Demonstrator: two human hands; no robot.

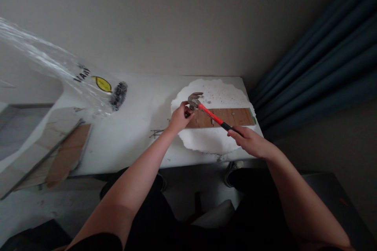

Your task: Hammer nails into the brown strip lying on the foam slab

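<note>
My right hand [249, 140] is closed round the black grip of a claw hammer [210, 114] with a red handle. Its metal head [194, 99] hangs just above the left end of a brown wooden board [232, 117]. The board lies on a ragged white foam sheet [218, 92] on the white table [132, 133]. My left hand [179, 117] is pinched at the board's left end, right under the hammer head, on something too small to make out. A few nails [156, 133] lie on the table to the left of that hand.
A clear plastic bag [73, 74] with a yellow label hangs over the table's left side. Wooden boards [67, 152] and a reflective panel [32, 152] lean at the left edge. A dark blue curtain [318, 66] is on the right. My legs and shoes are below the table's front edge.
</note>
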